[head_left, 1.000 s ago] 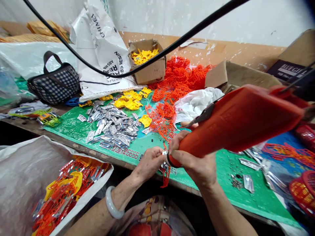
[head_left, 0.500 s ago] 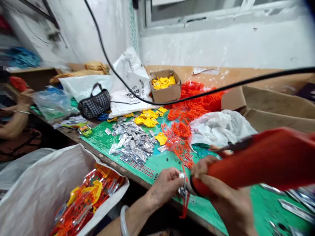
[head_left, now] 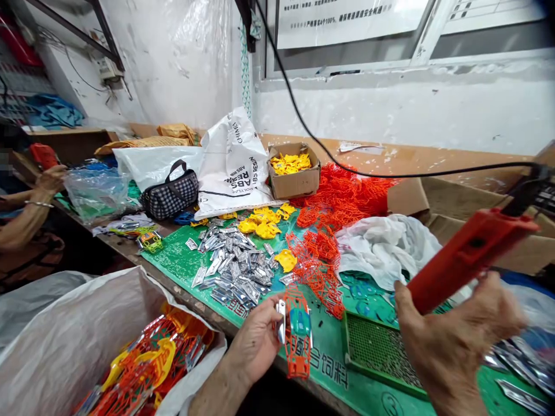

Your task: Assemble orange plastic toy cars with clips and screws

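One held frame [head_left: 298, 359], one tray [head_left: 363, 340]

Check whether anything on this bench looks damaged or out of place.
One yellow piece lies apart from the yellow pile, between the silver pieces and the orange frames, so it looks stray. I see no clear damage.

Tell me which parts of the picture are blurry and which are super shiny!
In the head view, the right grip looks smeared, while the orange frame is fairly crisp; also in the head view, the heaped silver pieces catch bright glints, and the picture's top right corner goes dark.
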Tool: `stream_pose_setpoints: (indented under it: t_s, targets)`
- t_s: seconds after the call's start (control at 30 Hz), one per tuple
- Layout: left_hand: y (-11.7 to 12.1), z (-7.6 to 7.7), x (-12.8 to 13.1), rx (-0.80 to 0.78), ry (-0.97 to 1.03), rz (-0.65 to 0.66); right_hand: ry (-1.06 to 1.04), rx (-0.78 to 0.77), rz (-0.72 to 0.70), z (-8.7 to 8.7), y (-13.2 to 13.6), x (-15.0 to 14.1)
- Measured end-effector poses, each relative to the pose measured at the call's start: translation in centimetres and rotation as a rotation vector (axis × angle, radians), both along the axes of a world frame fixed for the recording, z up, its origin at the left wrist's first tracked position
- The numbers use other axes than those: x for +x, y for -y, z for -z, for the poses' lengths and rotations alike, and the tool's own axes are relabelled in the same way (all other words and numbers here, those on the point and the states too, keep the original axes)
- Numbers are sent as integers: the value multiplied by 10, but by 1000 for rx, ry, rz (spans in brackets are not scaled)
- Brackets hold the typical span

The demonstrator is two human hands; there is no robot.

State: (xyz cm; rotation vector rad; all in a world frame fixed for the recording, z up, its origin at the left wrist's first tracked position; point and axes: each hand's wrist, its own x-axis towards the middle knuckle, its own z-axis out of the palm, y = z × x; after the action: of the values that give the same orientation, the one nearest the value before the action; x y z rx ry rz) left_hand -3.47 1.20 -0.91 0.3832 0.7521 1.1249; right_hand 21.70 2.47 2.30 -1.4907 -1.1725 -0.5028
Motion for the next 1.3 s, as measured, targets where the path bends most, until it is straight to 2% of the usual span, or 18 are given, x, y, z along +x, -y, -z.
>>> stream_pose_setpoints:
  t_s: [0.03, 0.1, 0.13, 0.2, 0.23, 0.3, 0.4, 0.5, 0.57, 0.63, 0.73, 0.83, 0.9, 0.97, 1.03, 1.1, 1.23, 1.3]
  targets:
    - [0, 1, 0, -19, 13, 4, 184, 51, 25, 1, -5, -10]
    - [2, 3, 0, -35, 23, 5, 402, 30, -142, 4, -22, -35]
    - [3, 4, 1, -30, 15, 4, 471, -90, -273, 6, -35, -49]
    - [5, 6, 0, -9, -18, 6, 621, -553, -486, 12, -64, -79]
    - [6, 7, 0, 0, -35, 8, 671, -651, -544, 16, -79, -93]
    - [8, 8, -3, -8, -55, 4, 741, -755, -600, 26, -105, -117]
    - [10, 6, -10, -35, -52, -37, 812, -871, -599, 43, -131, -142]
    - [12, 3, -17, -35, -62, -73, 846, -942, -596, 53, -141, -152]
    - [13, 0, -19, -29, -79, -102, 858, -956, -616, 51, -141, -153]
    - [14, -4, -19, 3, -105, -126, 860, -946, -642, 43, -137, -149]
    - [14, -10, -20, 177, -218, -132, 848, -892, -684, 28, -118, -137]
    - [12, -14, -19, 330, -625, -205, 875, -825, -766, 18, -79, -116]
    - [13, -14, -13, 448, -926, -233, 922, -598, -796, 17, -47, -101]
    - [14, -11, -3, 625, -1101, -174, 921, -408, -827, 17, -19, -89]
    - [18, -7, 11, 780, -1151, -72, 856, -292, -846, 18, 0, -80]
    - [22, -4, 26, 849, -1159, -29, 728, -215, -827, 20, 12, -74]
    - [26, 1, 42, 951, -1149, -30, 392, -119, -725, 32, 24, -72]
    - [24, 4, 45, 1057, -1172, -89, 230, -93, -706, 40, 30, -73]
